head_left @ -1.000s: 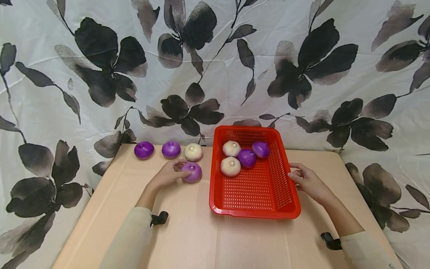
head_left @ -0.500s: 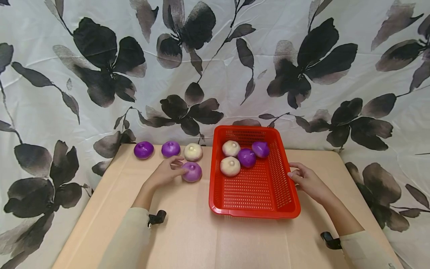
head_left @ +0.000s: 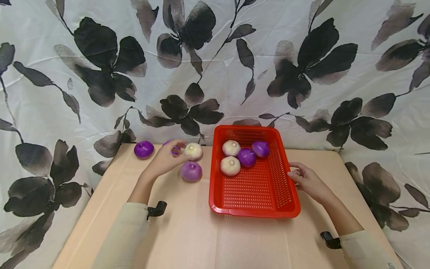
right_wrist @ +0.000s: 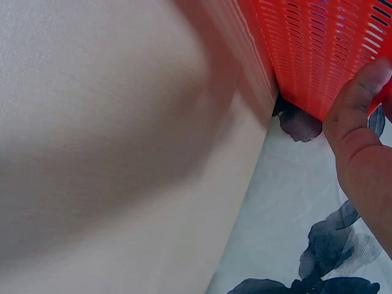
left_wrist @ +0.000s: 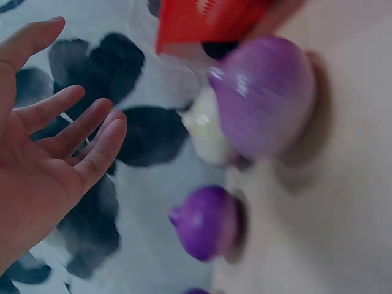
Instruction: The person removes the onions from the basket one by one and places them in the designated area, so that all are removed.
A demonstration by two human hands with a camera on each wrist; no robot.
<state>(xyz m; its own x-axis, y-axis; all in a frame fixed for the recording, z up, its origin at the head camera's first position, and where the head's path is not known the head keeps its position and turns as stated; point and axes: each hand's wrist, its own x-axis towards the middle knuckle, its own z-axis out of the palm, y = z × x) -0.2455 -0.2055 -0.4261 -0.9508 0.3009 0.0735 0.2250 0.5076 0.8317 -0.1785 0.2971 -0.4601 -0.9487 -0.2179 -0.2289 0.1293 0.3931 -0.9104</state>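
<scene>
My left hand (head_left: 168, 158) hovers with loosely spread fingers over the back of the table, holding nothing. It partly hides a purple onion (head_left: 176, 150); in the left wrist view, that purple onion (left_wrist: 208, 223) shows whole, apart from the hand. Just right of the fingers lies a white onion (head_left: 193, 152), and in front of it a paler purple onion (head_left: 191, 172). Another purple onion (head_left: 143, 150) sits at the far left. My right hand (head_left: 309, 183) grips the right rim of a red plastic basket (head_left: 248, 212), its thumb (right_wrist: 352, 110) on the outer wall.
Inside the basket, toward its back left, are two white onions (head_left: 230, 166) and two purple onions (head_left: 246, 157). A floral cloth (head_left: 242, 74) hangs behind the table (head_left: 188, 231). Black wrist mounts (head_left: 157, 209) sit at both sleeves.
My left hand has let go of the paler purple onion and moved up and back, now over the purple onion behind. The paler onion stays in front of the white one. My right hand has not moved.
</scene>
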